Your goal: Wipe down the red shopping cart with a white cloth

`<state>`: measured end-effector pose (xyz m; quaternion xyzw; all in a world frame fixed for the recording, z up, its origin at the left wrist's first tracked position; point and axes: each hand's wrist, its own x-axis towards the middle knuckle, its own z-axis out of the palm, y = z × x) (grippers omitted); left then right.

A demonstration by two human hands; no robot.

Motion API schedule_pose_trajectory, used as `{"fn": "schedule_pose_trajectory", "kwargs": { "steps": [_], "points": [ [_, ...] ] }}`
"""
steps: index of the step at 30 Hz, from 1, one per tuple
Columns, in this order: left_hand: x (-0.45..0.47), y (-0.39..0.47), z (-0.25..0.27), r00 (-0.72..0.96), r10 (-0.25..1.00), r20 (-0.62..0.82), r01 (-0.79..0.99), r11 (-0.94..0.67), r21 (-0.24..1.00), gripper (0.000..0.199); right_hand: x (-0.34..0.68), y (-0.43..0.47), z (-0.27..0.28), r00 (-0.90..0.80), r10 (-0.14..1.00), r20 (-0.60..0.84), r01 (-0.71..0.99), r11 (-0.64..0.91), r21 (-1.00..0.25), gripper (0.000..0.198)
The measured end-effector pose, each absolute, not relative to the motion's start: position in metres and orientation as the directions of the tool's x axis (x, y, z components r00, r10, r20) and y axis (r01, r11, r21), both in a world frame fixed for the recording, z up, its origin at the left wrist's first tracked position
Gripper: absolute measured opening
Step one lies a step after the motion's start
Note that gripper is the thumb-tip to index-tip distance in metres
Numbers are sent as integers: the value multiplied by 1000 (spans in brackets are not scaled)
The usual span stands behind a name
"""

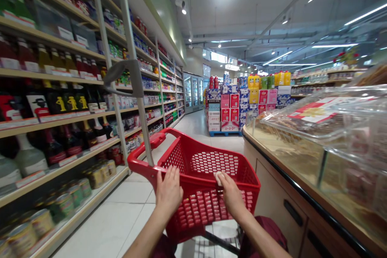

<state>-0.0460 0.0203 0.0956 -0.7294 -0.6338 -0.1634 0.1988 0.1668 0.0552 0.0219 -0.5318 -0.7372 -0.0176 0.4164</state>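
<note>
A red plastic shopping cart (208, 187) with perforated walls stands side-on before me, its basket bare inside. My left hand (169, 188) lies on the near rim by the handle end, fingers stretched out over the edge. Farther right on that same rim, my right hand (232, 194) is closed around a small crumpled white cloth (220, 178), possibly a tissue, pressed against the rim. A metal pole (145, 129) rises at the red cart handle (155, 141), carrying a grey plastic loop (123, 78) near the upper left.
Shelves of bottles and cans (72, 147) line the left side. Close on the right runs a wooden counter (272, 181) with clear plastic covers (302, 129). Stacked drink cartons (229, 109) stand on a blue pallet (225, 133) ahead. Glass-door coolers (193, 90) are farther back.
</note>
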Motion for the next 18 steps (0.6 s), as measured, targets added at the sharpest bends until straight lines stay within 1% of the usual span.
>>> {"fn": "schedule_pose_trajectory", "kwargs": {
  "steps": [4,6,10,13,15,18],
  "points": [
    [-55,22,100,136,843,521,991,-111,-80,50,179,56,25,-24,789,614,804,380,-458,49],
    [-54,21,98,139,838,528,990,-108,-88,50,163,55,28,-31,776,629,778,414,-472,50],
    [-51,19,95,150,829,538,988,-107,-110,51,122,51,31,-94,721,686,705,535,-466,61],
    [-52,18,94,155,827,540,988,-116,-106,51,123,50,26,-128,703,700,688,571,-448,64],
    [-53,18,92,158,826,541,987,-126,-95,52,139,51,22,-121,710,694,708,551,-441,64],
    [-51,18,90,148,825,546,989,-129,-73,53,161,53,19,-69,736,674,756,479,-446,62]
  ]
}}
